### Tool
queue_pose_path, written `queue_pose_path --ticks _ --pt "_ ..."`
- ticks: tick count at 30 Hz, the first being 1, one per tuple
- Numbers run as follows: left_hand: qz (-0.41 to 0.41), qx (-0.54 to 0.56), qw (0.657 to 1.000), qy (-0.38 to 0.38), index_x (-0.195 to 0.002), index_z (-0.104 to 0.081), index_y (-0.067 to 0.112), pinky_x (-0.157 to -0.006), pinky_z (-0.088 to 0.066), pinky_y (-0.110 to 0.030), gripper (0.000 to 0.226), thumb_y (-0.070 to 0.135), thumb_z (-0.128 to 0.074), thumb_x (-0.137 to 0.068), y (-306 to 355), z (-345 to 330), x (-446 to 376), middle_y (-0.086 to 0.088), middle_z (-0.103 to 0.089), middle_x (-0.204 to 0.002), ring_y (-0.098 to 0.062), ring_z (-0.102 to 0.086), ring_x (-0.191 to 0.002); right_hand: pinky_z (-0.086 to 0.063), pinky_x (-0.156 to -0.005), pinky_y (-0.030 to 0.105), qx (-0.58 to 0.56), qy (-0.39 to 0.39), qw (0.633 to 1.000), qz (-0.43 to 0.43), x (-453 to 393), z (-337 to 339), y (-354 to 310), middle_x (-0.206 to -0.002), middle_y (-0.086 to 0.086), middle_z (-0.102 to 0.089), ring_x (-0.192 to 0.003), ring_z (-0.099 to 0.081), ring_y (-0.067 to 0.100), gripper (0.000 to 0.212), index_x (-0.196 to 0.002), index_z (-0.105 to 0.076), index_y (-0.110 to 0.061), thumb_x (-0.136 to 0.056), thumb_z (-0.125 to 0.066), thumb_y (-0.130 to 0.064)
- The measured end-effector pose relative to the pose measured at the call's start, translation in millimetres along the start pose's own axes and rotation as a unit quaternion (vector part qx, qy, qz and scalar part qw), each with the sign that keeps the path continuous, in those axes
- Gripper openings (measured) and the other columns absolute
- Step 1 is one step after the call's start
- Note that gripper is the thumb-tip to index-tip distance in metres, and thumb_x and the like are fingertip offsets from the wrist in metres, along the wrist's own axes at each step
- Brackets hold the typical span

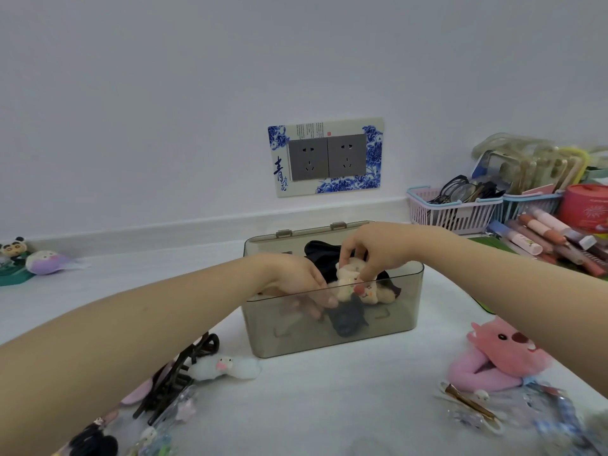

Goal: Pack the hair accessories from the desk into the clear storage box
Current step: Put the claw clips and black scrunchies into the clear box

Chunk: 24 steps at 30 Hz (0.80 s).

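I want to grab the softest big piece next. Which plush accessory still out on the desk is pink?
The pink plush right of the clear storage box. The other plush near the box, the fluffy clip on the left, is white.

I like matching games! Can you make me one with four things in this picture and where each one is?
Things:
1. pink plush toy
2. dark claw hair clip
3. black-framed glasses
4. cream fluffy bear scrunchie

Places:
A. in the pink plastic basket
B. held over the clear storage box by the right hand
C. on the desk, right of the box
D. on the desk, left of the box

Pairs: 1-C, 2-D, 3-A, 4-B
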<state>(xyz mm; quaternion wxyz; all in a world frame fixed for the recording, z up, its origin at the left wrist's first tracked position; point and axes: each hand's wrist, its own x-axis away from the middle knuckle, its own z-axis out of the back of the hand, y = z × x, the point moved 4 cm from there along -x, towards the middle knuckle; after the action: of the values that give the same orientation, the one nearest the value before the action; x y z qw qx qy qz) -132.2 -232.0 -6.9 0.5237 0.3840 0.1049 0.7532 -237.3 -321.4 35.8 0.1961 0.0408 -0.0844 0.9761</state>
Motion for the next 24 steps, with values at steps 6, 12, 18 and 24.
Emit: queue_pose_path --ticks 6,12,18,24 --pt "0.006 -0.048 0.998 -0.036 -0.081 -0.05 0.017 -0.057 -0.041 -0.019 0.015 0.016 -0.049 -0.095 -0.6 18.5 15.8 -0.009 -0.063 -0.09 -0.013 -0.061 -0.076 -0.035 -0.074 0.023 0.03 -0.011 0.999 -0.003 0.8 -1.6 -1.0 -0.094 -0.01 -0.049 -0.081 -0.044 0.008 0.046 -0.113 -0.061 -0.028 -0.07 -0.077 -0.031" --pt "-0.039 -0.03 0.999 0.013 -0.081 -0.05 0.016 -0.056 -0.043 -0.014 0.015 0.015 -0.05 -0.096 3.8 26.6 25.3 -0.002 -0.058 -0.075 -0.002 -0.052 -0.053 -0.04 -0.079 0.024 0.014 -0.026 1.0 0.006 4.1 -3.9 1.0 -0.095 -0.011 -0.052 -0.09 -0.05 0.013 0.045 -0.116 -0.059 -0.033 -0.074 -0.075 -0.029" --pt "-0.069 -0.007 0.997 0.044 -0.079 -0.052 0.017 -0.054 -0.043 -0.013 0.016 0.014 -0.052 -0.094 9.3 32.2 29.0 0.003 -0.057 -0.074 0.002 -0.061 -0.062 -0.041 -0.088 0.022 -0.062 -0.003 0.998 0.021 12.5 4.6 6.5 -0.111 -0.011 -0.065 -0.1 -0.057 0.008 0.034 -0.111 -0.065 -0.035 -0.079 -0.071 -0.027" --pt "-0.134 0.057 0.987 0.071 -0.08 -0.052 0.017 -0.059 -0.041 -0.015 0.015 0.012 -0.052 -0.094 26.2 41.8 40.4 0.004 -0.062 -0.074 0.005 -0.064 -0.062 -0.054 -0.078 0.023 -0.302 0.037 0.952 0.036 26.2 21.6 1.9 -0.097 -0.005 -0.072 -0.087 -0.066 0.008 0.027 -0.111 -0.068 -0.023 -0.085 -0.064 -0.03"
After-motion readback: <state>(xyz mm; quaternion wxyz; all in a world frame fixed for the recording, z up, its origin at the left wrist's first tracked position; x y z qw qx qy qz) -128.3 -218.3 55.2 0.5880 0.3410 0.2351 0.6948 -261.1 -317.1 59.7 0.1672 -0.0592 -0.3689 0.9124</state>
